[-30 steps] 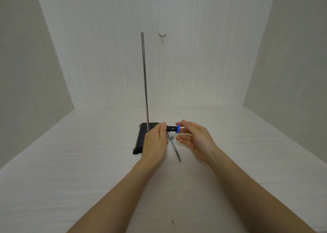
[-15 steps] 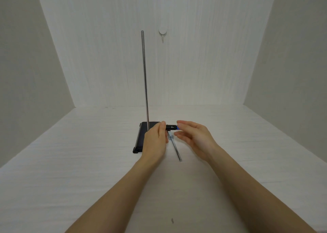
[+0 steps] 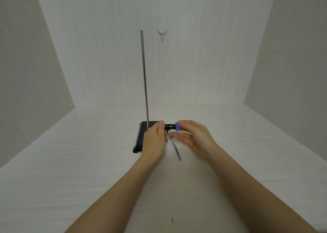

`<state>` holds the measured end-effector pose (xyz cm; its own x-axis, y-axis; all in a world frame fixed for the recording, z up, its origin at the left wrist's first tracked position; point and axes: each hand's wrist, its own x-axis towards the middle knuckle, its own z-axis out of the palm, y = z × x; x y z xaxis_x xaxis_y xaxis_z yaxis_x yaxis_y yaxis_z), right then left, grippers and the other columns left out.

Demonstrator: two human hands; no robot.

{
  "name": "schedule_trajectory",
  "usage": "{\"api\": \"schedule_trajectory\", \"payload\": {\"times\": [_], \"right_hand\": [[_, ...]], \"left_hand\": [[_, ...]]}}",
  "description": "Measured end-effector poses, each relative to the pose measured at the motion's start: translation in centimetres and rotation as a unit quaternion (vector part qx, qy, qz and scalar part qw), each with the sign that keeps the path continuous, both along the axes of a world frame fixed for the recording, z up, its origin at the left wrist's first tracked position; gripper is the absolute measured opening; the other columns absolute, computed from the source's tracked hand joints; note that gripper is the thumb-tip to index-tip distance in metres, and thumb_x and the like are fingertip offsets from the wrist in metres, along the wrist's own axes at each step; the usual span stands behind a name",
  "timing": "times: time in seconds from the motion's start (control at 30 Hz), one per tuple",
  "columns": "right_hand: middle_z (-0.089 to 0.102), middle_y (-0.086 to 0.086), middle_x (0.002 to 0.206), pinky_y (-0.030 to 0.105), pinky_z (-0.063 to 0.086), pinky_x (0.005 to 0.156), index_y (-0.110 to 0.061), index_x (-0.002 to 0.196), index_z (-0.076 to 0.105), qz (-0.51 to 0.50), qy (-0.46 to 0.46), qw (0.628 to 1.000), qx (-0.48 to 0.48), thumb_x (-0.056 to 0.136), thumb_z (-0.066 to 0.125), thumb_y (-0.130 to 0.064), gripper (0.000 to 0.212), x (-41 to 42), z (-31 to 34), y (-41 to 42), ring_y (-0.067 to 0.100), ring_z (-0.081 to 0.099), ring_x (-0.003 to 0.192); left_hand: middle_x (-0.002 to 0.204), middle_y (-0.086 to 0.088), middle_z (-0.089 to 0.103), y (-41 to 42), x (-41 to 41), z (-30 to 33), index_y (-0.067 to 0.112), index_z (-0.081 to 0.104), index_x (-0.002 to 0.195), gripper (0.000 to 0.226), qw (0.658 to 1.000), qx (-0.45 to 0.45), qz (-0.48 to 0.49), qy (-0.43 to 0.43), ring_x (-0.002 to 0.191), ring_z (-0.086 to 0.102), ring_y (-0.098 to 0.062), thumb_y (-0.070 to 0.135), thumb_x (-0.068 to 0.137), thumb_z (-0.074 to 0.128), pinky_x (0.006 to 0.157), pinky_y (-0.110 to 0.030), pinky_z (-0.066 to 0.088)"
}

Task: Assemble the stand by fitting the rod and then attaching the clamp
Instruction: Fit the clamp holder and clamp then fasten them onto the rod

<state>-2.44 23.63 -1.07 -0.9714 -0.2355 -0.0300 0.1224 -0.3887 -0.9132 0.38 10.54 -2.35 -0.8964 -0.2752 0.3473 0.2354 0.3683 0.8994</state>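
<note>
Fingers of the left hand clench the clamp low beside the upright rod over the base; right hand pinches its blue knob. Rigid, small, probably light (knob turns; steady the black body).

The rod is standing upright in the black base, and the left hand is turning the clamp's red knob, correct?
Not quite. In the head view the knob is blue, and the right hand pinches it while the left hand steadies the clamp. The rod does stand upright in the black base.
</note>
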Motion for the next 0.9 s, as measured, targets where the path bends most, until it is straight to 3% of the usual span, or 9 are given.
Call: {"api": "schedule_trajectory", "payload": {"times": [0.1,0.3,0.43,0.5,0.8,0.9], "right_hand": [[0.067,0.016,0.089,0.020,0.058,0.064,0.001,0.091,0.066,0.007,0.020,1.000,0.010,0.084,0.062,0.004,0.008,0.11,-0.18,-0.10,0.023,0.073,0.070],[0.067,0.015,0.090,0.017,0.058,0.073,0.002,0.067,0.064,-0.017,0.048,0.998,0.030,0.080,0.048,0.019,0.027,0.08,0.14,-0.20,0.019,0.071,0.080],[0.067,0.016,0.091,0.022,0.059,0.070,0.001,0.088,0.061,-0.008,0.018,1.000,-0.001,0.085,0.057,0.004,0.006,-0.01,0.11,-0.16,0.025,0.072,0.079],[0.067,0.015,0.091,0.023,0.059,0.069,0.001,0.097,0.062,0.005,0.008,1.000,0.006,0.086,0.061,-0.001,0.012,-0.01,-0.11,-0.18,0.024,0.073,0.074],[0.066,0.017,0.092,0.018,0.058,0.067,0.002,0.069,0.063,-0.014,0.035,0.999,0.008,0.081,0.051,0.017,0.023,0.10,-0.02,-0.15,0.020,0.073,0.073],[0.065,0.015,0.090,0.023,0.059,0.068,0.001,0.079,0.061,-0.017,0.012,1.000,-0.017,0.085,0.054,0.007,0.011,-0.18,-0.03,-0.09,0.026,0.074,0.076]], "left_hand": [[0.055,0.001,0.047,-0.05,0.03,0.03,0.009,0.046,0.062,0.047,1.000,-0.003,0.002,0.001,0.052,0.040,-0.013,0.027,0.102,0.030,0.060,-0.028,0.034],[0.051,0.002,0.044,-0.03,0.00,0.16,0.009,0.045,0.059,0.049,1.000,-0.007,0.010,0.002,0.050,0.039,-0.014,0.027,0.102,0.030,0.059,-0.029,0.034],[0.054,0.000,0.046,-0.05,-0.03,0.16,0.008,0.047,0.062,0.048,1.000,-0.005,0.009,-0.006,0.051,0.040,-0.014,0.027,0.102,0.030,0.061,-0.030,0.035],[0.055,0.000,0.048,-0.09,-0.03,0.15,0.007,0.048,0.063,0.048,1.000,-0.007,0.009,-0.005,0.051,0.041,-0.014,0.027,0.102,0.030,0.062,-0.030,0.035],[0.055,0.000,0.048,-0.15,-0.11,0.17,0.008,0.046,0.060,0.049,1.000,-0.007,0.012,-0.010,0.049,0.039,-0.013,0.029,0.102,0.029,0.056,-0.027,0.033],[0.056,0.000,0.049,-0.14,-0.14,0.13,0.008,0.047,0.062,0.049,1.000,-0.006,0.011,-0.015,0.049,0.039,-0.012,0.029,0.102,0.029,0.055,-0.025,0.033]]}}
